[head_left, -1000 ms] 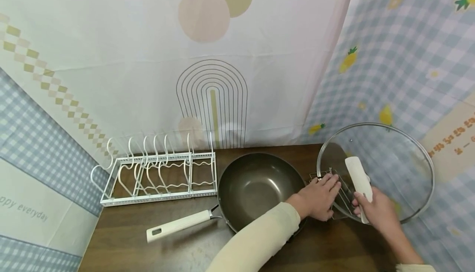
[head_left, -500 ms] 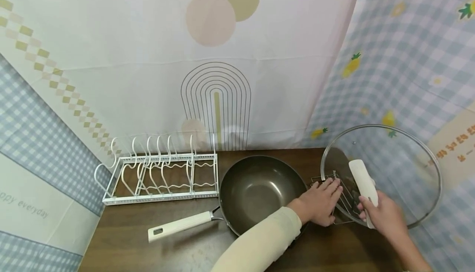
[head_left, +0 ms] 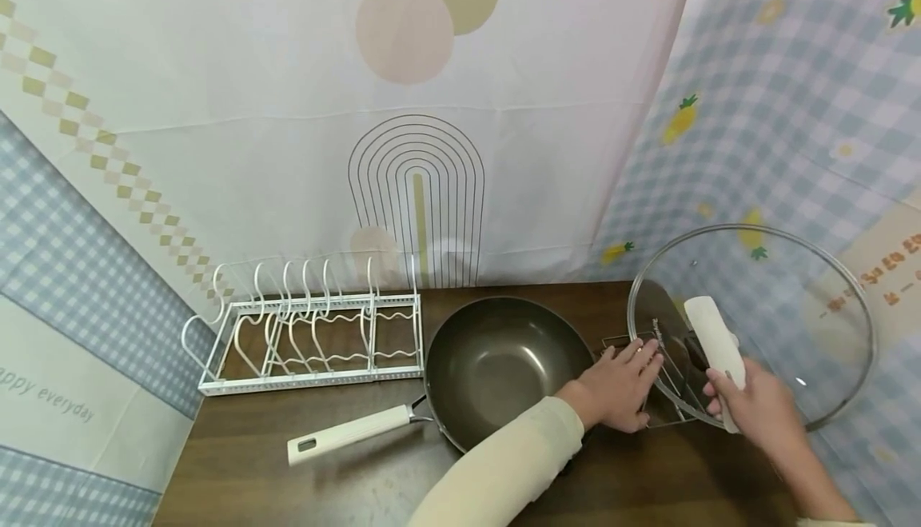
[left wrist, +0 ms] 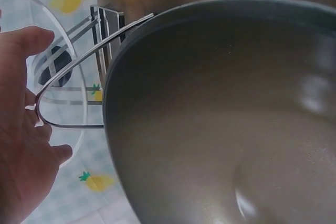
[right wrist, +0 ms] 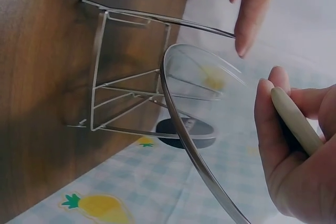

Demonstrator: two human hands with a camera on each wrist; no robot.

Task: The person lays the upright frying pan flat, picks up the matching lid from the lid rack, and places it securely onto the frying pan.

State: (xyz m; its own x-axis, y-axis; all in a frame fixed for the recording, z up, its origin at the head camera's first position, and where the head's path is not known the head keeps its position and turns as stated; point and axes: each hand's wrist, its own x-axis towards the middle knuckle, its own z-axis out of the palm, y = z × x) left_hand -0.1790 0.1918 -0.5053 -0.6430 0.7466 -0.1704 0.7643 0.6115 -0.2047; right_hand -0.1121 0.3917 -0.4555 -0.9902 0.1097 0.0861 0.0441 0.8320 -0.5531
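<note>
Clerk: First entry?

Checker: One glass lid (head_left: 799,327), round, clear, metal rim, cream lid handle (head_left: 714,333). Located at the right end of the tabletop (head_left: 252,447), tilted, the lower-left part of its rim crossing in front of the wire stand (right wrist: 94,86).

Clerk: And does that rim touch the stand?

Checker: Cannot tell from these views.

Clerk: State of the hands?

Checker: Apart from each other. The right hand (head_left: 766,403) is wrapped round the lower part of the lid handle. The left hand (head_left: 620,389) reaches across the pan, fingers extended and spread over the stand, touching its wire; nothing in its grasp.

Clerk: The stand itself?

Checker: Thin metal wire, just beside the pan's right rim. At one end, a dark oval piece (right wrist: 167,129), seen partly through the glass; its exact nature is unclear.

Clerk: The pan?

Checker: One deep pan (head_left: 496,371), dark inside, centre of the tabletop. Cream pan handle (head_left: 348,433), slotted near its end, pointing left and slightly toward the person. A pale sleeve (head_left: 504,467) covers part of the near rim.

Clerk: Remaining stock?

Checker: One white rack (head_left: 312,383), curved dividers, left of the pan, its right end near the pan's rim. Behind: a white patterned cloth (head_left: 252,191). Right side: a blue checked cloth (head_left: 748,135) with pineapples.
</note>
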